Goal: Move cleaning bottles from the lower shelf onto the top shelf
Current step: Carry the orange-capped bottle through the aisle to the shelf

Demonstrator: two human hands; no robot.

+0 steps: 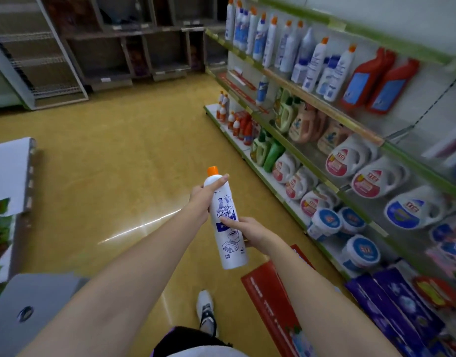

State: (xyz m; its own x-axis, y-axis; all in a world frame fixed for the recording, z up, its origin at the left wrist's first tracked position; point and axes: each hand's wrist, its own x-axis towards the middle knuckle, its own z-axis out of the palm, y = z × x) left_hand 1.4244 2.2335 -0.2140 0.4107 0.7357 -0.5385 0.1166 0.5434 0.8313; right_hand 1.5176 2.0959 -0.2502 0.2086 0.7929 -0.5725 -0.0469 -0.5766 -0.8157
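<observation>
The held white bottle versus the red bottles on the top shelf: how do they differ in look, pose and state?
The held white bottle is a slim cylinder with an orange cap; the red bottles are broad and flat with blue labels. The white one is in mid-air over the floor, gripped by the left hand and right hand; the red ones stand on the top shelf, untouched. Both are labelled cleaning bottles.
</observation>
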